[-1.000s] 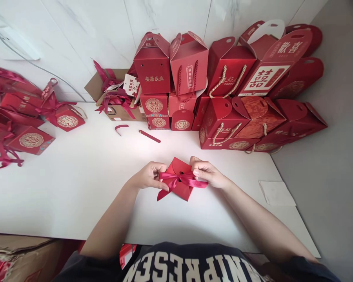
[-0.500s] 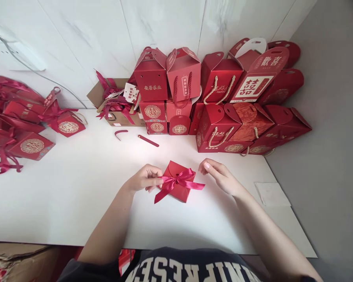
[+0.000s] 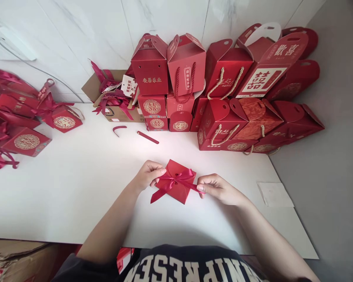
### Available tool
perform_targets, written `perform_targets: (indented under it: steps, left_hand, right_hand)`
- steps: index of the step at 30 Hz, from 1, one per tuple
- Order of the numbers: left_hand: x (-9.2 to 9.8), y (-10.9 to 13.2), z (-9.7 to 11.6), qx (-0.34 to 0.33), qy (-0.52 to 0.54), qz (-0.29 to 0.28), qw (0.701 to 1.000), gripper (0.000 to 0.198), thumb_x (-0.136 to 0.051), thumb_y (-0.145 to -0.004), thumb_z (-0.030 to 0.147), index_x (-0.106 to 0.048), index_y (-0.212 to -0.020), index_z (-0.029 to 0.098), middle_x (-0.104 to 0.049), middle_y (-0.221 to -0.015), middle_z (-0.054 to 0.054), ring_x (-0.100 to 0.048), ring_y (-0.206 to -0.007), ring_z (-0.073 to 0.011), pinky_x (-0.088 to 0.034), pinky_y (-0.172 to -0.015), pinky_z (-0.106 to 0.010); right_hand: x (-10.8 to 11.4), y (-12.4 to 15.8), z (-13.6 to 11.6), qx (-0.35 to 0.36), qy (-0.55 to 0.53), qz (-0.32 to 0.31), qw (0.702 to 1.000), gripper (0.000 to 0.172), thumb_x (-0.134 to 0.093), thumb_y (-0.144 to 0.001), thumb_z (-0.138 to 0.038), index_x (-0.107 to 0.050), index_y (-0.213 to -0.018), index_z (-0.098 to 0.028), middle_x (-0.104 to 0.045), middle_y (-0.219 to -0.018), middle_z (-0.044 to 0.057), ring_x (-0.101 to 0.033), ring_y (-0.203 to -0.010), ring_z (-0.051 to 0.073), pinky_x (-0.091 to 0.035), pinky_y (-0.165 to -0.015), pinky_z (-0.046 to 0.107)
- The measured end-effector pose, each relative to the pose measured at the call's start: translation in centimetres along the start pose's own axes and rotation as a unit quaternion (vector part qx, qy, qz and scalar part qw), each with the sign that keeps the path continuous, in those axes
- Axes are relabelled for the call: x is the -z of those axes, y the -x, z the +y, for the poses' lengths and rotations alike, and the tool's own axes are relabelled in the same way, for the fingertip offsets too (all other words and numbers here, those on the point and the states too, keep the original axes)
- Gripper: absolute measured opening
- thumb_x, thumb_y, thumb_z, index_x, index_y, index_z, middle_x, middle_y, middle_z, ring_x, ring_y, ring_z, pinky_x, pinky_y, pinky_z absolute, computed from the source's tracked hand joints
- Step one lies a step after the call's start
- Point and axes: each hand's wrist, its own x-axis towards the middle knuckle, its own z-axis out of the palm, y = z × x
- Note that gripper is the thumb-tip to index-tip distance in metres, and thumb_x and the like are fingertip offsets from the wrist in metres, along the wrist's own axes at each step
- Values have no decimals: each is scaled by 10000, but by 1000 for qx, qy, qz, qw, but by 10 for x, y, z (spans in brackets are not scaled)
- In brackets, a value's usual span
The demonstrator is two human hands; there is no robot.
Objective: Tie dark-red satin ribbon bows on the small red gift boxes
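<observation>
A small red gift box (image 3: 179, 194) stands on the white table, seen from above, with a crimson satin ribbon (image 3: 175, 179) tied in a bow across its top. My left hand (image 3: 150, 174) pinches the bow's left loop between thumb and fingertips at the box's left side. On the other side my right hand (image 3: 216, 188) is closed on the ribbon's right tail, just beyond the box edge. The other tail hangs loose over the front left of the box. Some of the fingers of both hands are curled out of sight.
Several stacked red gift boxes (image 3: 220, 121) line the back against the tiled wall. An open cardboard box (image 3: 123, 114) holds ribbons. Two dark red strips (image 3: 148, 137) lie before it. More ribboned boxes (image 3: 29, 141) crowd the left, and white paper (image 3: 275, 194) lies right.
My right hand has come down and taken hold of the ribbon's right tail. My left hand keeps its pinch on the left loop. The view has shifted slightly.
</observation>
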Motion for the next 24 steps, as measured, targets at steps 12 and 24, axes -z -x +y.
perform_targets:
  steps: [12,24]
  left_hand:
    - [4,-10,-23,-10,47,-56,997,520,-664,-740,462,-390,-398,180,-378,-277,51,-302,-212,-52,-174,-270,-201]
    - [9,-6,-10,-40,1,-73,997,474,-654,-801,381,-394,-471,161,-423,-387,49,-361,-331,-44,-238,-359,-189]
  right_hand:
    - [8,-4,8,53,25,-60,996,325,-610,-903,-377,-605,-667,-153,-587,-631,8,-512,-599,111,-388,-588,241]
    - [20,3,-3,-44,103,-144,983,277,-658,-849,-415,-652,-787,-146,-642,-751,16,-573,-712,136,-428,-662,245]
